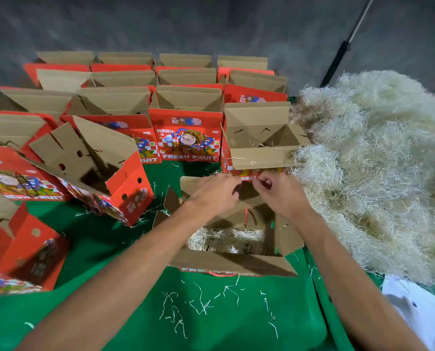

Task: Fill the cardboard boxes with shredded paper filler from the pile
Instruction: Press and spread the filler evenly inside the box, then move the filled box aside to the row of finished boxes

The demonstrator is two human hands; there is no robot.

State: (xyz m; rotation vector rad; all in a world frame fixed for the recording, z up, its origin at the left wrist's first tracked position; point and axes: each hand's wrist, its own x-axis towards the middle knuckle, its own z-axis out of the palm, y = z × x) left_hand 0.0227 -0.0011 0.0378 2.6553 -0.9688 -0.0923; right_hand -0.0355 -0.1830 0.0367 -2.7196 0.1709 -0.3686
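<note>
A: Open box, shredded paper inside, below both hands?
B: Yes. Left hand and right hand curl over its far flap; actual hold unclear. Pile right of them.

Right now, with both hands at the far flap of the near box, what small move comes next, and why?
Probably fold the far flap back. Both the left hand and right hand are at it, over the near box that holds only a thin layer of filler. Then reach right to the pile.
</note>
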